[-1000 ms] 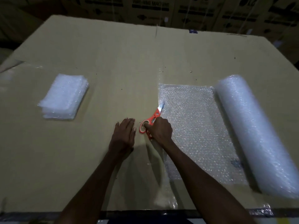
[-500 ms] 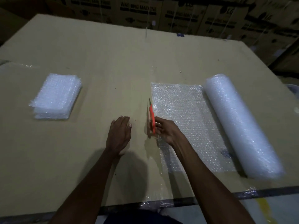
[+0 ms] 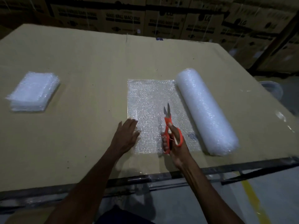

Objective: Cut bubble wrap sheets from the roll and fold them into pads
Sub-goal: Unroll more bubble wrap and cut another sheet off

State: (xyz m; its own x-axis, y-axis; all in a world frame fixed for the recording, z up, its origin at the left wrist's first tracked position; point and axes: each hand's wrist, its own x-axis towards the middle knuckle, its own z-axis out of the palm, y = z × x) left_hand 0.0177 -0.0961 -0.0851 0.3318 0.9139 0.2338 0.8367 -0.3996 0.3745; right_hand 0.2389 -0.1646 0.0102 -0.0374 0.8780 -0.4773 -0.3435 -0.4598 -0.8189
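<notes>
An unrolled bubble wrap sheet [image 3: 150, 102] lies flat on the cardboard-covered surface [image 3: 90, 65], joined along its right edge to the bubble wrap roll [image 3: 205, 109], which lies on its side just beside it. The left hand [image 3: 127, 135] rests palm down with straight fingers on the sheet's near left corner, arm reaching in from the lower left. The right hand [image 3: 174, 143] grips the orange-handled scissors [image 3: 169, 126] over the sheet's near right part, close to the roll; fingers curl through the handle loops, and the blades point away from the person, slightly parted. Well apart to the left, a stack of folded pads [image 3: 34, 92] sits on the surface.
</notes>
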